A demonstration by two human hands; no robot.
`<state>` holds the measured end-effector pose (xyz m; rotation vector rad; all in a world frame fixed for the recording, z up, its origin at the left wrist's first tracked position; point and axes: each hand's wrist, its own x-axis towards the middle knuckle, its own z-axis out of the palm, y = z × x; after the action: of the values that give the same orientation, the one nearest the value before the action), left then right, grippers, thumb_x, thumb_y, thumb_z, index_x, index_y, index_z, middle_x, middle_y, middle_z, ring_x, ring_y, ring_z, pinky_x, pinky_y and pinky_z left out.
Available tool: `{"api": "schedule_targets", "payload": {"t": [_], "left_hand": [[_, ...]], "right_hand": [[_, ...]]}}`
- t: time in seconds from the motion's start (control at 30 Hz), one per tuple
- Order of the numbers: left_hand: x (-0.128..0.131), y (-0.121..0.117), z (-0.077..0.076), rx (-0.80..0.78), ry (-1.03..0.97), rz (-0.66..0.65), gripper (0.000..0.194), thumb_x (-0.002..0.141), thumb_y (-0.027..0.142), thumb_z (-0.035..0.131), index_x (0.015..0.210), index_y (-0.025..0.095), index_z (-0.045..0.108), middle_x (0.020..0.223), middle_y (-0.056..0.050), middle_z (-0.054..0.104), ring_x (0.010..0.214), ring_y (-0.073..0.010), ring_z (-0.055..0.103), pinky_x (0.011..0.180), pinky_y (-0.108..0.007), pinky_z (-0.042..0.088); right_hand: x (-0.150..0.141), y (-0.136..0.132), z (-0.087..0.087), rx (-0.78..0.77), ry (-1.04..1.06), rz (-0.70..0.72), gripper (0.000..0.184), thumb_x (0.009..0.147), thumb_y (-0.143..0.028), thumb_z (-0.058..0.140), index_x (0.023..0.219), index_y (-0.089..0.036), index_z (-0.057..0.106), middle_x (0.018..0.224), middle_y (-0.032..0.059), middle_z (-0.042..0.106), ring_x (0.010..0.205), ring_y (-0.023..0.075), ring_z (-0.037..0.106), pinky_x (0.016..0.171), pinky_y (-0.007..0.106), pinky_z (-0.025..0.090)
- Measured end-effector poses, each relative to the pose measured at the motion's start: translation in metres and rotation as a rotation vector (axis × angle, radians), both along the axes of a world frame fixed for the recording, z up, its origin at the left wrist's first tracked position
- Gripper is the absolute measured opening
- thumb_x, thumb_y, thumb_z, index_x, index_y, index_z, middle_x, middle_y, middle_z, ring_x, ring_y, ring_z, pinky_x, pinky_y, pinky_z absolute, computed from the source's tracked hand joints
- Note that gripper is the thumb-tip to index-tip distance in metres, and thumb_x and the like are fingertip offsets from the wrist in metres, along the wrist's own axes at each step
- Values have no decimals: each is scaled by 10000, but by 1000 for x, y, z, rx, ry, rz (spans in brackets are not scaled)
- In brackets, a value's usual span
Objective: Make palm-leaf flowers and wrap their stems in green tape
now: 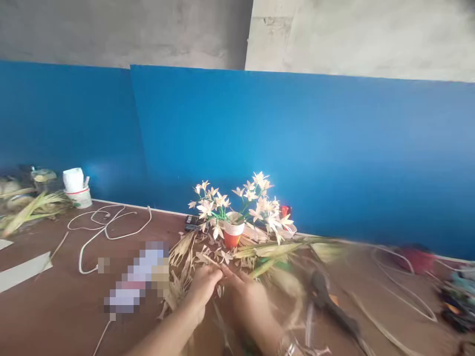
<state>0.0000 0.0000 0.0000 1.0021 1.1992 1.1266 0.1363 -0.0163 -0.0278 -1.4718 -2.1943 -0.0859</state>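
Observation:
My left hand (206, 287) and my right hand (249, 299) meet low in the middle of the head view. Both are closed, their fingertips pinched together over the table. What they pinch is too small and blurred to make out. Just beyond the fingertips shows a small pale star-shaped flower (225, 256); whether it is held or lies on the table I cannot tell. Behind it stands an orange-and-white paper cup (233, 236) with cream flowers (261, 205) on green stems. Dried husk pieces (183, 254) are strewn around my hands.
To the right lies a dark tool shaped like a glue gun (330, 301), blurred. A white cable (107, 227) loops across the brown table (55, 316) at left, near a white tub (78, 195). Long green-yellow leaves (267, 252) lie beyond my hands. A blue panel (297, 148) borders the back.

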Motion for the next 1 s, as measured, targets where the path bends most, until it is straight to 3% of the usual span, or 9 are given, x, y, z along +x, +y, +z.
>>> {"api": "schedule_targets", "payload": {"t": [0.3, 0.5, 0.63, 0.8, 0.87, 1.0], "left_hand": [[-5, -3, 11, -97, 155, -77, 186, 641, 347, 529, 576, 174, 542, 514, 27, 511, 504, -121, 446, 497, -228, 281], [-18, 7, 4, -68, 347, -109, 175, 631, 308, 540, 518, 175, 557, 522, 0, 576, 516, -142, 477, 512, -239, 295], [-27, 13, -1, 42, 554, -91, 155, 615, 304, 625, 519, 183, 611, 544, 1, 590, 592, -175, 517, 576, -256, 302], [-26, 9, -1, 251, 1023, -156, 143, 739, 306, 575, 734, 198, 668, 687, -24, 664, 673, -198, 599, 615, -265, 361], [-26, 5, 0, 350, 1072, -198, 123, 751, 200, 558, 793, 199, 673, 810, -43, 683, 806, -206, 612, 697, -275, 398], [-27, -2, 5, 556, 1175, -385, 430, 664, -57, 447, 873, 226, 694, 883, -53, 661, 968, -218, 562, 786, -297, 413]], "right_hand": [[-8, -6, 7, 26, -129, -64, 655, 701, -49, 514, 1292, -329, 472, 736, 11, 630, 514, 128, 572, 424, 200, 292], [10, 2, 14, -42, -81, -209, 662, 696, 8, 443, 1292, -275, 487, 783, 27, 655, 484, 107, 568, 402, 184, 302], [18, 3, 15, -12, 18, -167, 657, 726, 18, 381, 1305, -277, 472, 830, 32, 671, 549, 113, 602, 436, 169, 359], [15, 3, 9, -13, 94, -122, 599, 758, -17, 372, 1282, -278, 500, 909, 45, 687, 613, 124, 634, 471, 167, 402], [16, 3, 7, -21, 106, -122, 604, 749, -17, 377, 1277, -282, 504, 904, 43, 689, 606, 124, 632, 468, 169, 400], [17, 3, 5, -35, 113, -120, 619, 742, -17, 376, 1289, -282, 491, 873, 43, 690, 590, 128, 624, 463, 174, 389]]}}
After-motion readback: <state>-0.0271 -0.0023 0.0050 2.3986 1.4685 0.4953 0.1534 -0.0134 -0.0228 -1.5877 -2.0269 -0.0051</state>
